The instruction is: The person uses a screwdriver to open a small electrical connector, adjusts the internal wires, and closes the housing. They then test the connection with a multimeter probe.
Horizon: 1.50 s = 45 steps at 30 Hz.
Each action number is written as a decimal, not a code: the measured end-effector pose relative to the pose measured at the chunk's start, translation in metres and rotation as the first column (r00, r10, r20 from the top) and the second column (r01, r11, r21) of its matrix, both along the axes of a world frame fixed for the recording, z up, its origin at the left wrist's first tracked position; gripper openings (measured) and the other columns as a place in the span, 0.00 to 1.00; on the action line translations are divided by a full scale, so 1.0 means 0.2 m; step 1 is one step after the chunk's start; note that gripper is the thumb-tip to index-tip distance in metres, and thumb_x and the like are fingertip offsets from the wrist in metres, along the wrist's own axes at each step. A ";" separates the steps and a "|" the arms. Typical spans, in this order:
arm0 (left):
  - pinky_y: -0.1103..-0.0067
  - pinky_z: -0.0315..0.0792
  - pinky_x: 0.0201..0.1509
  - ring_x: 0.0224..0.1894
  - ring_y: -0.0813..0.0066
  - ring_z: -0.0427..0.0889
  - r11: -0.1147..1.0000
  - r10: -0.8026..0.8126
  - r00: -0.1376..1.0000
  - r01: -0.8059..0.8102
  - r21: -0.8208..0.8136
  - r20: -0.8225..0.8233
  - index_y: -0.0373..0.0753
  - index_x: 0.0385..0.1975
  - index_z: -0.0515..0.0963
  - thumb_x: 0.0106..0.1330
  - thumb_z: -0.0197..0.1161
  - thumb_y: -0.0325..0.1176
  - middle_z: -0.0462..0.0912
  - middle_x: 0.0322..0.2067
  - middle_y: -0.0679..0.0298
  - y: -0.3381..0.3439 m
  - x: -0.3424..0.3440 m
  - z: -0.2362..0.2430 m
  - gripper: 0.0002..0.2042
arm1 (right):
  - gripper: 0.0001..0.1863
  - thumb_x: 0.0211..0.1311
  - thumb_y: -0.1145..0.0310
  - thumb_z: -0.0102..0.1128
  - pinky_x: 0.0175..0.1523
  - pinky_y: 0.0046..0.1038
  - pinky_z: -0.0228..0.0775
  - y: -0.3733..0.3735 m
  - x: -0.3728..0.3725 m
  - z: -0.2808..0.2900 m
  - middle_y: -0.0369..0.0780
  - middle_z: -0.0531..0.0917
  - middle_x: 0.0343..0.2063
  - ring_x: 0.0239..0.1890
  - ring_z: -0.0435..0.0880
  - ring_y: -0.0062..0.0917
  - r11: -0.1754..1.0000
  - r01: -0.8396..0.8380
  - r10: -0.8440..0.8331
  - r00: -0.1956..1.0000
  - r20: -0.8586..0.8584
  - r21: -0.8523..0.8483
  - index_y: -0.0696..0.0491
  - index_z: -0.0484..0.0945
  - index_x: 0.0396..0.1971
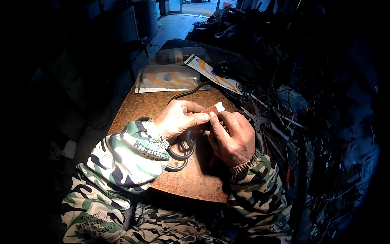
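Observation:
My left hand (176,120) and my right hand (233,142) meet over the wooden table, both closed on a small flat reddish-brown piece (211,109) with a white, uneven end pointing up and away to the right. My left thumb lies along its near edge, and my right thumb presses beside it. The fingertips behind the piece are partly hidden. A thick black cable (177,157) lies coiled on the table under and beside my left hand.
Printed cards and clear plastic packaging (168,76) cover the back of the wooden table (128,110). Tangled wires, pliers and other tools (276,132) crowd the right side. A dark chair (136,46) stands back left. A tiled floor (170,26) leads to a bright doorway.

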<state>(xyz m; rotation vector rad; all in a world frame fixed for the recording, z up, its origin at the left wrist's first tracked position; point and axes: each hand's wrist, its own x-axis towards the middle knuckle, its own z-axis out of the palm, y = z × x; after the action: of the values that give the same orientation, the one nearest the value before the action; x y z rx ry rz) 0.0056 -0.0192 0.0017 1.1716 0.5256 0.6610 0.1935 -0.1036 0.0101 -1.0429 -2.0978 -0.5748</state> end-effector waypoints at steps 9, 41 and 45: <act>0.81 0.80 0.46 0.39 0.76 0.84 1.000 -0.019 1.000 0.019 -0.014 -0.005 0.25 0.49 0.77 0.66 0.69 0.34 0.85 0.38 0.58 0.01 -0.03 -0.01 0.19 | 0.15 0.48 0.78 0.67 0.35 0.31 0.74 0.01 -0.01 -0.02 0.43 0.81 0.35 0.33 0.81 0.31 0.999 -0.029 0.032 0.995 -0.097 0.036 0.62 0.83 0.40; 0.80 0.82 0.46 0.40 0.71 0.87 0.958 0.210 0.978 -0.203 0.201 -0.013 0.22 0.48 0.75 0.64 0.68 0.26 0.85 0.39 0.52 -0.04 0.02 0.01 0.17 | 0.13 0.64 0.74 0.63 0.39 0.21 0.76 -0.04 -0.06 0.01 0.39 0.83 0.32 0.33 0.82 0.17 0.841 -0.316 -0.295 0.414 -0.861 -0.440 0.64 0.77 0.46; 0.80 0.81 0.44 0.40 0.73 0.86 0.945 0.257 0.966 -0.249 0.213 -0.014 0.22 0.47 0.76 0.64 0.69 0.26 0.85 0.39 0.53 -0.04 0.04 0.00 0.16 | 0.11 0.58 0.78 0.65 0.36 0.23 0.79 -0.05 -0.09 -0.01 0.43 0.83 0.35 0.30 0.85 0.24 0.961 -0.135 -0.066 0.737 -0.672 -0.243 0.61 0.82 0.41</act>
<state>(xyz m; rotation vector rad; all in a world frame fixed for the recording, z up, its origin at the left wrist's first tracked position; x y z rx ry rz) 0.0142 -0.0265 0.0026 1.3307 0.6608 0.9326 0.1755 -0.1129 0.0083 -1.1431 -1.5442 0.1421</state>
